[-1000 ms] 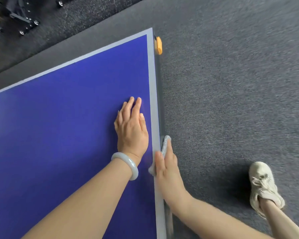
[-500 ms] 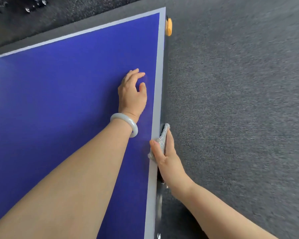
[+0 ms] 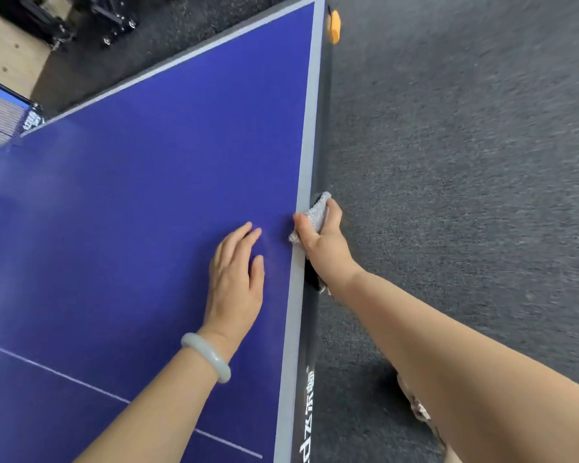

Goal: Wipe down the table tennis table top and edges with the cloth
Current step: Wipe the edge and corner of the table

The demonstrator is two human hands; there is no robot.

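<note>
The blue table tennis table (image 3: 141, 195) fills the left of the head view, with a grey border strip and a dark side edge running along its right. My right hand (image 3: 325, 242) grips a grey cloth (image 3: 316, 212) wrapped over that right edge, thumb on the border strip, fingers down the side. My left hand (image 3: 236, 282) rests flat on the blue top just left of it, fingers straight, a pale bangle on the wrist.
An orange corner guard (image 3: 334, 26) caps the table's far right corner. Grey carpet (image 3: 465, 162) lies to the right. Dark wheeled equipment (image 3: 114, 18) stands beyond the far edge. A net post with blue net (image 3: 4, 111) shows at the left. A shoe (image 3: 415, 402) peeks under my right forearm.
My right hand has slid the cloth farther along the side edge toward the far corner. My left hand has stayed flat on the top beside it. The view has shifted forward.
</note>
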